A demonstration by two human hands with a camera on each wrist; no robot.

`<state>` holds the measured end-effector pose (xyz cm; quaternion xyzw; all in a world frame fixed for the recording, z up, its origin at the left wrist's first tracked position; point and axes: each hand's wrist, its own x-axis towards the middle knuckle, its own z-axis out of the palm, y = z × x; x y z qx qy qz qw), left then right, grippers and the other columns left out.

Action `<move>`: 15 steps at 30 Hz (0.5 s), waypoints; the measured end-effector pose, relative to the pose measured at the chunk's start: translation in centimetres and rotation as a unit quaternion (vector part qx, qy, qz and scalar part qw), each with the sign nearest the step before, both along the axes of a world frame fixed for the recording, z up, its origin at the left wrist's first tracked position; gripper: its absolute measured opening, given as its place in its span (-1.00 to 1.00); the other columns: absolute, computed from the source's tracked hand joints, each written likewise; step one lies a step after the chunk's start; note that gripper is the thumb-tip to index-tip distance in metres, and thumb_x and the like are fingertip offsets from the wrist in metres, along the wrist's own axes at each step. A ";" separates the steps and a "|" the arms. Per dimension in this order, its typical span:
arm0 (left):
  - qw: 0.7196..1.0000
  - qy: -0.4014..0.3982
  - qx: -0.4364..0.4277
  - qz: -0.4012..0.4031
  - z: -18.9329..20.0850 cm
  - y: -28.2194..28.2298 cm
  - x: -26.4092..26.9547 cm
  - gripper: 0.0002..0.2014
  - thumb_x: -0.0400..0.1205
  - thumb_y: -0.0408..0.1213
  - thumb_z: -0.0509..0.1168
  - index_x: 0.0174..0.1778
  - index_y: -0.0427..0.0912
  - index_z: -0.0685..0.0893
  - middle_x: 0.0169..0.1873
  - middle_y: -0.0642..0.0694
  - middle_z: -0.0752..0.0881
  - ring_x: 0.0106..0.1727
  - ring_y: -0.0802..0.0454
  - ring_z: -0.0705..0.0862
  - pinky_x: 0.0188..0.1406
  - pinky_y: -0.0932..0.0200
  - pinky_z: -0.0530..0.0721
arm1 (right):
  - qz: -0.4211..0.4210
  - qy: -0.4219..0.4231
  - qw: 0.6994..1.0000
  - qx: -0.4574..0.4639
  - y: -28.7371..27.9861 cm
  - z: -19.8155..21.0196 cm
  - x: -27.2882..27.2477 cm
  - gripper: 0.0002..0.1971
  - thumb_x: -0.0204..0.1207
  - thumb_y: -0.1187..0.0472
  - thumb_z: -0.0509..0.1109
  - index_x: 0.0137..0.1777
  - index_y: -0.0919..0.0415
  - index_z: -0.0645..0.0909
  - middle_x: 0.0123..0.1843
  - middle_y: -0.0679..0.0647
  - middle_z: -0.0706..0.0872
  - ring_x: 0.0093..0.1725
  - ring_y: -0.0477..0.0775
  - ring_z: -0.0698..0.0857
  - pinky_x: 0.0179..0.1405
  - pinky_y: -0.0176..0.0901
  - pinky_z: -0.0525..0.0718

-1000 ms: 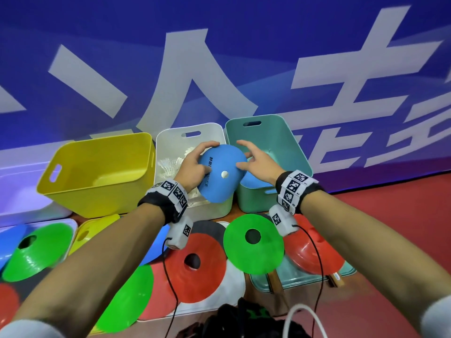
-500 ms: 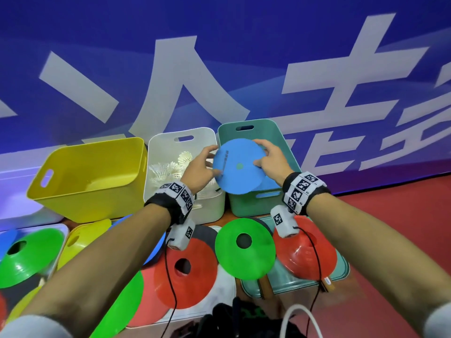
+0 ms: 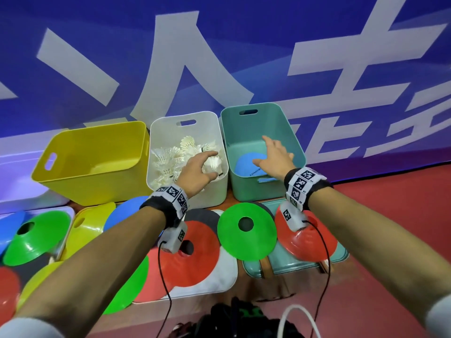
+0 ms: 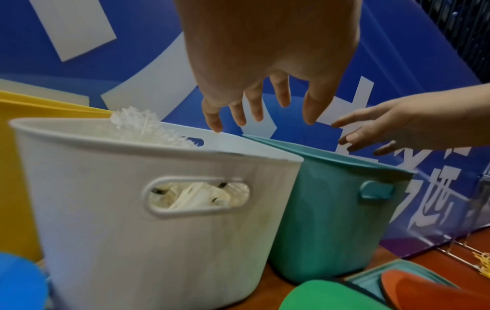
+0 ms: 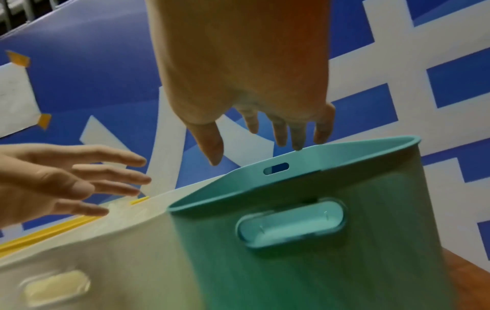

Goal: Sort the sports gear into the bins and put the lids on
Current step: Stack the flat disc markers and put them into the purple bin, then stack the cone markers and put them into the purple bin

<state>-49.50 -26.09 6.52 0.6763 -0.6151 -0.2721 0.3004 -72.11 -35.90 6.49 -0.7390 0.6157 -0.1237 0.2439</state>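
**Blue disc now in teal bin, both hands empty**

Head view: half a sec ago both hands held the blue disc [image 3: 249, 163] up betw. them over the bins; now it lies flat on the floor of the teal bin [image 3: 288, 132]. Right hand [image 3: 274, 154] hovers inside that bin's opening, fingers spread, touching nothing that shows. Left hand [image 3: 199, 173] hangs over the white bin [image 3: 158, 132], fingers loosely curled, holding nothing, above the shuttlecocks [image 3: 175, 154]. Small dark print on the disc's near edge, too small to read. Big white characters on the blue banner [image 3: 244, 32], cropped. Yellow bin [image 3: 97, 132] at left; green cone [image 3: 246, 231] and red cone [image 3: 195, 250] lie in front on the tabletop.

Left wrist: left hand [image 4: 265, 63] fingers pointing down, slack, apart, above white bin [image 4: 159, 220] rim; right hand [image 4: 397, 125] open over teal bin [image 4: 331, 220].

Right wrist: right hand [image 5: 244, 73] fingers spread above teal bin [image 5: 318, 262] rim, not touching; left hand [image 5: 66, 182] open at left.
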 end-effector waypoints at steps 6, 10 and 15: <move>0.998 -0.050 -0.003 -0.043 -2.1 2.9 1.5 -0.47 0.53 -0.18 0.40 0.46 0.01 0.55 0.46 -0.06 0.54 0.51 -0.10 0.40 0.51 -0.02 0.32 | 0.022 0.048 0.998 -0.040 4.1 -2.2 1.6 -0.29 0.55 -0.13 0.34 0.67 -0.02 0.20 0.63 0.14 0.29 0.63 0.14 0.19 0.51 0.16 0.12; 0.998 -0.034 -0.009 -0.059 -3.6 5.4 3.4 -0.38 0.40 0.03 0.28 0.44 0.00 0.58 0.47 -0.08 0.54 0.52 -0.10 0.40 0.56 -0.05 0.28 | 0.014 0.069 0.996 -0.053 6.9 -3.0 3.0 -0.29 0.56 -0.19 0.32 0.66 -0.03 0.22 0.64 0.15 0.28 0.65 0.14 0.15 0.55 0.20 0.08; 0.994 -0.046 -0.016 -0.097 -5.1 8.2 6.2 -0.37 0.44 -0.02 0.28 0.49 -0.01 0.54 0.61 -0.11 0.35 0.68 -0.08 0.16 0.66 -0.07 0.08 | 0.014 0.091 0.994 -0.054 10.8 -3.0 5.2 -0.26 0.55 -0.20 0.32 0.67 -0.01 0.18 0.66 0.19 0.22 0.67 0.17 0.08 0.56 0.23 0.03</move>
